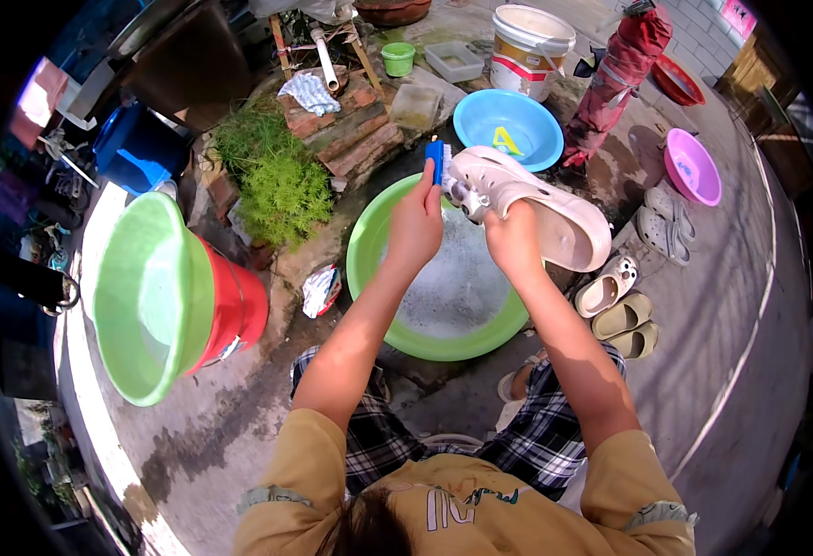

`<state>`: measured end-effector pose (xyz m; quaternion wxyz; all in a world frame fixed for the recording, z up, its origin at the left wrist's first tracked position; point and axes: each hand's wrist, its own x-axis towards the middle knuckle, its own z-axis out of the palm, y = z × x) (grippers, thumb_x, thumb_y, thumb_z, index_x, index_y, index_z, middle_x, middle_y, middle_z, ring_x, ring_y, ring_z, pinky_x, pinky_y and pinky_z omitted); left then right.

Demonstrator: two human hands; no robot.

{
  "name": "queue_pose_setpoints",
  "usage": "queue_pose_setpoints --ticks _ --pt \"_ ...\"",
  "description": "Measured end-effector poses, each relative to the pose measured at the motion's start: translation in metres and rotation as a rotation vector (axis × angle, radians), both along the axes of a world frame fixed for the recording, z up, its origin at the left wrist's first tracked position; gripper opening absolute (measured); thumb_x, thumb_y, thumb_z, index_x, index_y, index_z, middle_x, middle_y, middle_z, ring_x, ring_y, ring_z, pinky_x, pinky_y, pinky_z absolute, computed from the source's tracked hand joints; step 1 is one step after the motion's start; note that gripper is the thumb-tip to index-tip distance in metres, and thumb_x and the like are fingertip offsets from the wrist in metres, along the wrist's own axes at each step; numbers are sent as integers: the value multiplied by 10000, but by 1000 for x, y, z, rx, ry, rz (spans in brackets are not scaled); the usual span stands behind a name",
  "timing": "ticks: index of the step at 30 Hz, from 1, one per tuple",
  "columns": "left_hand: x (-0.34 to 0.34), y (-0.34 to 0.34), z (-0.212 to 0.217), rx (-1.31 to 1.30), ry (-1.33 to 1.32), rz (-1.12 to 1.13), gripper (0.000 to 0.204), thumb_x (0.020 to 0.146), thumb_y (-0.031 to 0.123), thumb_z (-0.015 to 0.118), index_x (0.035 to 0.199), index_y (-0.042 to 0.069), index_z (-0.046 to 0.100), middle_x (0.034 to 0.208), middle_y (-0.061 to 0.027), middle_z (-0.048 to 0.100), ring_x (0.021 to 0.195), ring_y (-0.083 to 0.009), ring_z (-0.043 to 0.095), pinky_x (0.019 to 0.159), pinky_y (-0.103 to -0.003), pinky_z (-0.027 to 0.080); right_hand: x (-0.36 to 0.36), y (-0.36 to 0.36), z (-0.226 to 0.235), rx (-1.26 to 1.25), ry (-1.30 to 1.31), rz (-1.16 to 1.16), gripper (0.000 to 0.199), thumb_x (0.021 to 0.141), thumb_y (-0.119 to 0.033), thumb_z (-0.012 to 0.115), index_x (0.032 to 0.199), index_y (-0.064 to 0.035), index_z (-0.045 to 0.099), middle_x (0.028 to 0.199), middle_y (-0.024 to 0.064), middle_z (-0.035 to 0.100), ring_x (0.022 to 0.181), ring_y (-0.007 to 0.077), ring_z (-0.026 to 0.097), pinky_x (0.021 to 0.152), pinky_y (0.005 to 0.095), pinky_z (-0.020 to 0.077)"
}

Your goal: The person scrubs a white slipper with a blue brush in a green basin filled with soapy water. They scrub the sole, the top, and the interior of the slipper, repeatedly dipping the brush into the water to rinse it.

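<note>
My left hand (pixel 415 221) grips a blue scrub brush (pixel 436 162) whose white bristles face the toe of a pale clog (pixel 568 215). That clog is held up by my right hand (pixel 516 236), its fingers wrapped round the near side, with the heel end pointing right. Foam or a pale charm shows on the clog's strap; I cannot tell which. Below both hands sits a green basin (pixel 369 306) of cloudy, sudsy water.
A blue basin (pixel 536 125) with a yellow item stands beyond. Several clogs, including a beige one (pixel 601 295), line the right. At left, a green basin (pixel 128 371) leans against a red bucket (pixel 239 301). A crumpled packet (pixel 319 290) lies near the washing basin.
</note>
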<state>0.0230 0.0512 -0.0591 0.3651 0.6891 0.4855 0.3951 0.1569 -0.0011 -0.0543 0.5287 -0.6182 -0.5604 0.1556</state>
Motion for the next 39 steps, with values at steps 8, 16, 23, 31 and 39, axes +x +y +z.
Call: queue_pose_setpoints --ticks 8,16,23,31,39 --pt "11 -15 10 157 -210 66 429 936 150 398 1359 101 342 728 -26 537 598 -62 407 540 -213 359 4 3 20 -107 1142 238 414 742 90 490 1152 128 444 1089 225 557 955 306 596 823 392 509" --pt "8 8 -10 -69 -658 262 384 874 165 536 1207 -13 466 937 -96 600 834 -123 559 740 -273 458 0 -2 24 -205 1025 258 393 732 76 497 1122 116 477 1063 190 577 921 269 605 792 377 509" --pt "0 11 4 -54 -418 -135 376 804 -5 575 1169 -25 487 987 -90 607 886 -128 588 761 -247 469 -2 -14 25 -412 850 296 351 740 13 529 1088 66 530 993 139 609 879 211 610 753 325 498" --pt "0 -6 10 275 -121 -10 514 822 34 554 1307 30 383 868 -82 584 748 -172 572 668 -295 455 1 6 -6 -341 1239 285 331 834 -62 566 1122 89 498 1068 174 579 901 263 611 786 385 506" --pt "16 -48 4 205 390 -31 532 911 186 448 1393 107 238 824 -153 534 706 -323 548 614 -399 439 -4 6 5 -115 1539 91 309 914 -48 421 1190 91 422 1143 203 523 983 303 577 854 428 496"
